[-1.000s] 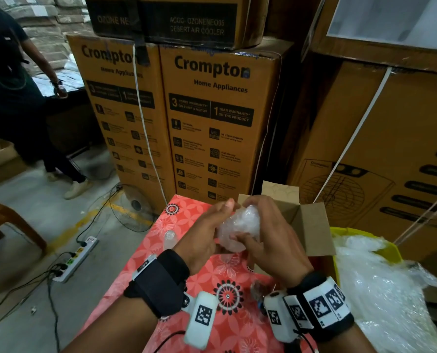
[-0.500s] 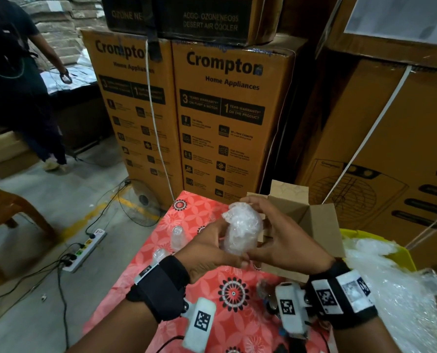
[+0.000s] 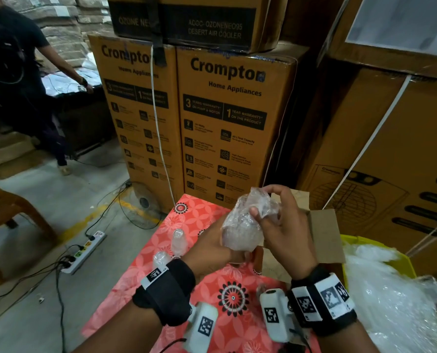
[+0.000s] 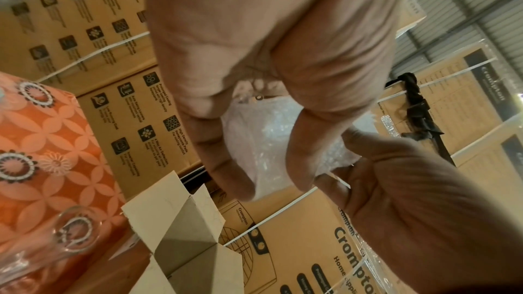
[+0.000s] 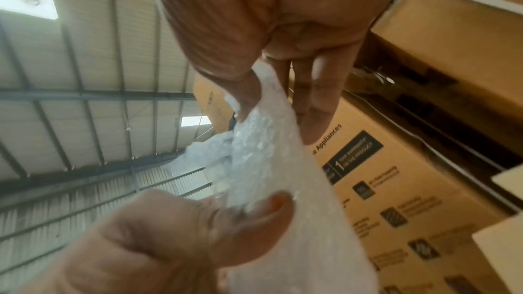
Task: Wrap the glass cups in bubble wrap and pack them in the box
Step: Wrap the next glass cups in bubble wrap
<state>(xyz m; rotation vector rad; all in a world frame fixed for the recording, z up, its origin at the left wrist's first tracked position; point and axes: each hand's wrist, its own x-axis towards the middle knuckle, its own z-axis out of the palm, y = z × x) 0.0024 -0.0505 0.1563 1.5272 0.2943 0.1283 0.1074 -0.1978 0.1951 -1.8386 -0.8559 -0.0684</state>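
Note:
Both hands hold a glass cup wrapped in bubble wrap (image 3: 243, 225) above the red flowered table (image 3: 199, 215). My left hand (image 3: 220, 250) cups the bundle (image 4: 266, 142) from below, fingers curled round it. My right hand (image 3: 276, 220) grips its upper end, thumb and fingers pinching the loose wrap (image 5: 263, 146). The small open cardboard box (image 3: 324, 233) stands just behind my right hand, flaps up (image 4: 181, 227). Two bare glass cups (image 3: 178, 240) stand on the table left of my hands; one lies near the box (image 4: 68, 238).
A yellow bin (image 3: 380, 248) heaped with bubble wrap (image 3: 395, 296) sits at the right. Tall Crompton cartons (image 3: 227, 118) wall off the back and right. A floor fan (image 3: 141, 202), a power strip (image 3: 85, 250) with cables and a person (image 3: 16, 80) are on the left.
The wrapped cup has turned upright and risen a little. My right hand moved from its side to its top end, pinching the wrap; my left hand shifted underneath.

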